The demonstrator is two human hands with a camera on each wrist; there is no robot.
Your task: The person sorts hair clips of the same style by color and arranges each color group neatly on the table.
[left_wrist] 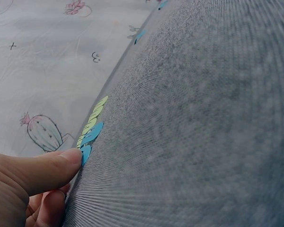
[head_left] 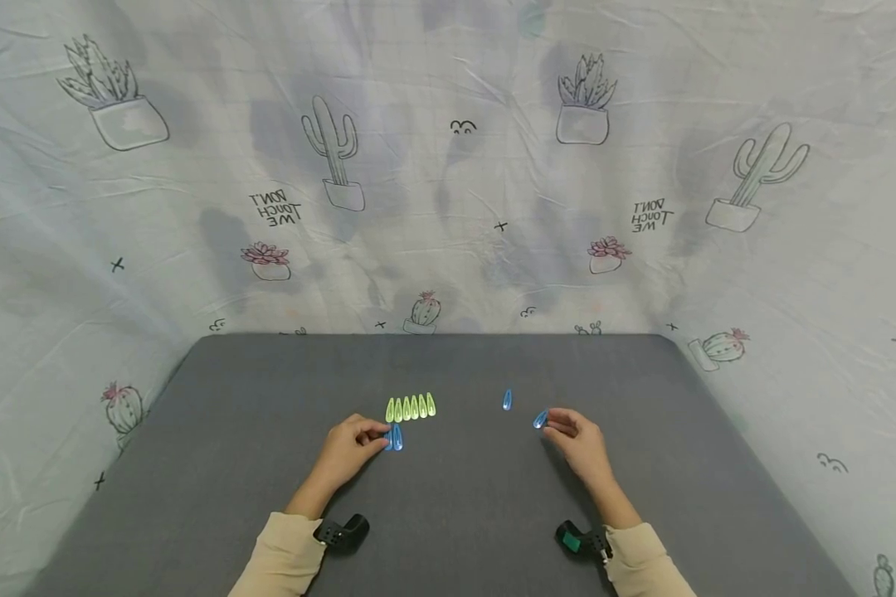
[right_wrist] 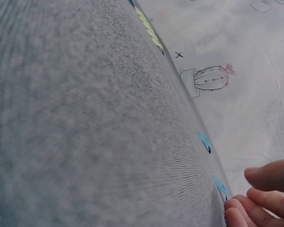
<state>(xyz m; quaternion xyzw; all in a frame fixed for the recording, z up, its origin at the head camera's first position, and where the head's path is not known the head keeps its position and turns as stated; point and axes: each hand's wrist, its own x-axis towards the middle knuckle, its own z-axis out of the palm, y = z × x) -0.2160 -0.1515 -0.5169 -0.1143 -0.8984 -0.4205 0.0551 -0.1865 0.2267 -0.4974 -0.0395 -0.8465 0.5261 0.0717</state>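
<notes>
At the left, my left hand (head_left: 353, 448) pinches the outer of two blue snap hair clips (head_left: 397, 438) lying side by side. In the left wrist view the thumb (left_wrist: 68, 160) meets that blue clip (left_wrist: 86, 155), while the index fingertip is mostly hidden. Over on the right, my right hand (head_left: 578, 439) has its fingertips at another blue hair clip (head_left: 541, 419). The right wrist view shows the fingers (right_wrist: 236, 210) touching the lower end of this clip (right_wrist: 220, 185), with the thumb (right_wrist: 265, 175) apart from it.
Several light green hair clips (head_left: 411, 407) stand in a row just beyond the left blue pair. One more blue clip (head_left: 507, 400) lies beyond the right hand, to its left. Under everything is a grey tabletop (head_left: 463, 514), with a printed curtain (head_left: 448, 166) behind it.
</notes>
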